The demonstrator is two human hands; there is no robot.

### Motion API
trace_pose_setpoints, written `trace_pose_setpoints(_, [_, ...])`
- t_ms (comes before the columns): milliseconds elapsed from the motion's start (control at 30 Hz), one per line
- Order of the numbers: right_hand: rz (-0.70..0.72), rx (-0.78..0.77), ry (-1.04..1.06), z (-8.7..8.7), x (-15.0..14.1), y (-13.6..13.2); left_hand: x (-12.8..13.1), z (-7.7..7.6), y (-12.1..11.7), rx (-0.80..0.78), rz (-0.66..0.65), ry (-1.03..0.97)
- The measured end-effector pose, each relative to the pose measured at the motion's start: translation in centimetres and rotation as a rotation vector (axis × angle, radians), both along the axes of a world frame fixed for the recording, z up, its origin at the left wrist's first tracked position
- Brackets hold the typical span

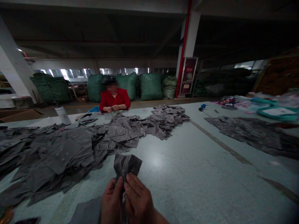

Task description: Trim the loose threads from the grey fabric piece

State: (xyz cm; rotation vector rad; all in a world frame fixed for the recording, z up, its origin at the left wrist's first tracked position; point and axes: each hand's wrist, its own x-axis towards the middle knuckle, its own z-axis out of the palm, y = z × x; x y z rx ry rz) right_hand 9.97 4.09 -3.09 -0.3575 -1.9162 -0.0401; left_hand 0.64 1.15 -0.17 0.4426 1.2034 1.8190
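Close in front of me, above the near part of the table, I hold a small grey fabric piece [127,163] with both hands. My left hand [112,196] is closed on its lower left edge, thumb pointing up. My right hand [139,196] pinches the same piece just beside it, fingers pressed together. The lower part of the fabric is hidden behind my fingers. To the left lies a large heap of similar grey fabric pieces [67,149], with another grey piece [86,211] near my left wrist.
Across the pale table [187,174] sits a person in a red top [115,99], hands together. A white bottle [62,115] stands behind the heap. Grey cloth [252,132] and teal bundles [275,109] lie at right. Green sacks [151,86] and a pillar [190,37] are beyond.
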Motion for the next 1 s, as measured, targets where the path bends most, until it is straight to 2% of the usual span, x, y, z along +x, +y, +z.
trace_pose_setpoints(67, [0.015,0.005,0.044,-0.3,0.0,-0.1,0.2,-0.4,-0.6,-0.039,0.004,-0.047])
trace_pose_setpoints(200, [0.074,-0.011,0.044,0.1,0.3,0.2,-0.2,-1.1,-1.0,-0.019,-0.023,-0.078])
trace_pose_setpoints(367, [0.056,-0.015,0.05,0.3,0.5,0.3,-2.5,-1.5,-0.2,0.036,-0.109,0.085])
trace_pose_setpoints(467, [0.06,-0.011,0.024,0.5,0.5,0.1,-4.4,-0.4,0.8,0.112,-0.116,0.162])
trace_pose_setpoints(533, [0.045,-0.01,0.032,0.9,0.6,-0.1,-5.2,1.0,1.7,0.135,-0.195,0.205])
trace_pose_setpoints(633, [0.011,-0.01,0.07,1.7,0.6,-0.2,-4.8,3.2,2.9,0.06,-0.349,0.35])
trace_pose_setpoints(700, [0.022,-0.015,0.081,1.8,0.5,-0.2,-3.8,3.7,3.2,0.009,-0.36,0.461])
trace_pose_setpoints(767, [0.053,-0.024,0.083,1.4,0.3,-0.2,-2.6,3.3,3.0,-0.012,-0.291,0.511])
trace_pose_setpoints(867, [0.064,0.001,0.134,0.0,-0.2,-0.5,-1.5,1.4,2.0,-0.054,-0.16,0.454])
trace_pose_setpoints(933, [0.02,0.007,0.222,-0.9,-0.7,-1.0,-1.3,0.1,1.4,-0.087,-0.134,0.405])
trace_pose_setpoints(1000, [-0.032,0.001,0.308,-1.3,-1.0,-1.5,-1.2,-0.5,1.0,-0.109,-0.138,0.381])
